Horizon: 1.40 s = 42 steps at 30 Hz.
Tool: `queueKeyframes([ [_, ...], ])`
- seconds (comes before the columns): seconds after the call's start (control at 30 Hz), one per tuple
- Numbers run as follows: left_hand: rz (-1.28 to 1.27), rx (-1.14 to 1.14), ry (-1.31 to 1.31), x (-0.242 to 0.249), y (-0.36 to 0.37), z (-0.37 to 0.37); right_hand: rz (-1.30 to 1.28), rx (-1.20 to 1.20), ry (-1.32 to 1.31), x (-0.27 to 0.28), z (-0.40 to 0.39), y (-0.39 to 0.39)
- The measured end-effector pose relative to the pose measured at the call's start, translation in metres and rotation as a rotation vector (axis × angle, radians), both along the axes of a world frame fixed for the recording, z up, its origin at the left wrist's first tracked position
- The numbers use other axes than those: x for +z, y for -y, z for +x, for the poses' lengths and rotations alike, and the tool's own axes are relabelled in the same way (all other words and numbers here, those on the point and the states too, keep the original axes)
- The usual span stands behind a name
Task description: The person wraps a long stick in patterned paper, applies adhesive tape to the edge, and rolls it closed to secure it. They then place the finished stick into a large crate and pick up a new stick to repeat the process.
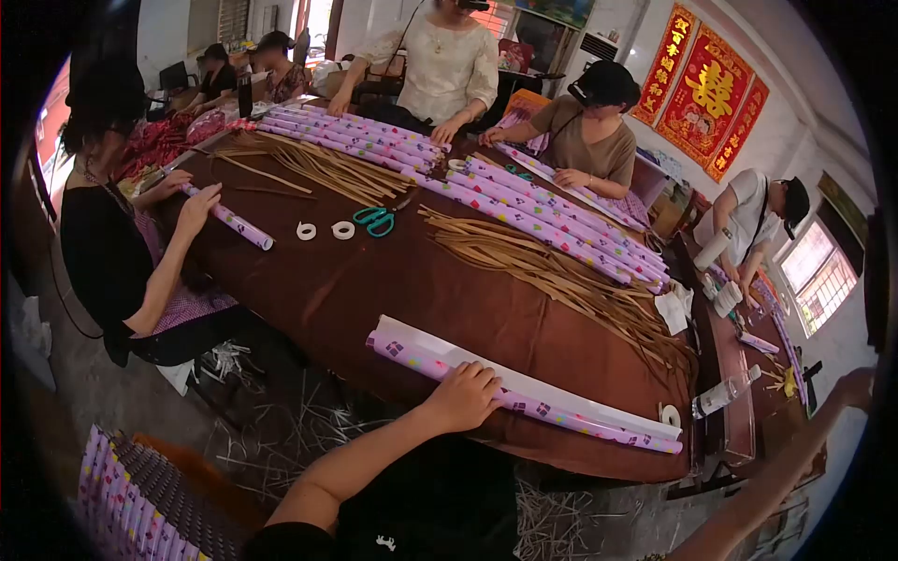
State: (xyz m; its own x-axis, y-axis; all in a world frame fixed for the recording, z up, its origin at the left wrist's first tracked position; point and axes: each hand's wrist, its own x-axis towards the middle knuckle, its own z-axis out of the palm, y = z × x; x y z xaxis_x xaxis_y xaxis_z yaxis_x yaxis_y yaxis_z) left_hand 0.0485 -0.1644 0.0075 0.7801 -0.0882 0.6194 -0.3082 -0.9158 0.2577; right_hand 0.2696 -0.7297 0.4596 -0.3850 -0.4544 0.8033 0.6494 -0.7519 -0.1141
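Observation:
A sheet of purple patterned paper (571,411), partly rolled with its white inside showing, lies along the near edge of the brown table (421,280). My left hand (468,396) rests on the middle of this roll, its fingers curled over the paper. At the far right my right arm reaches out and up, away from the paper; my right hand (856,388) is dark and partly cut off by the edge of the view. A roll of white tape (670,415) sits by the paper's right end, near a clear plastic bottle (726,393).
Finished purple rolls (552,220) lie across the table beside brown strips (524,262). Teal scissors (374,221) and tape rolls (343,230) are further left. Several people work around the table; one at the left holds a roll (234,220). Shredded strips cover the floor.

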Motion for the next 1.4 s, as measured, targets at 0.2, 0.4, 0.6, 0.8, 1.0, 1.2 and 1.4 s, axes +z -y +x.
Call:
queueKeyframes([
  [0.2,0.021,0.016,-0.011,0.0,0.0,0.0,-0.057,0.246,-0.543,-0.143,0.074,-0.059],
  [0.4,-0.031,-0.03,-0.076,0.003,0.0,0.0,-0.382,0.604,-1.012,-0.311,0.07,-0.302],
  [0.6,0.013,-0.021,-0.121,0.011,-0.002,0.003,-1.074,0.59,-0.939,-0.397,0.034,-0.478],
  [0.8,-0.075,-0.022,-0.168,0.009,0.0,0.002,-1.396,-0.013,-0.616,-0.448,0.072,-0.541],
  [1.0,-0.151,-0.04,-0.26,0.011,-0.003,0.003,-1.585,-0.02,-0.799,-0.453,0.077,-0.543],
  [1.2,-0.158,-0.053,-0.308,0.02,-0.004,0.001,-1.398,0.187,-0.901,-0.46,0.095,-0.547],
  [1.4,-0.197,-0.068,-0.338,0.02,-0.005,0.002,-1.394,0.185,-0.969,-0.455,0.091,-0.549],
])
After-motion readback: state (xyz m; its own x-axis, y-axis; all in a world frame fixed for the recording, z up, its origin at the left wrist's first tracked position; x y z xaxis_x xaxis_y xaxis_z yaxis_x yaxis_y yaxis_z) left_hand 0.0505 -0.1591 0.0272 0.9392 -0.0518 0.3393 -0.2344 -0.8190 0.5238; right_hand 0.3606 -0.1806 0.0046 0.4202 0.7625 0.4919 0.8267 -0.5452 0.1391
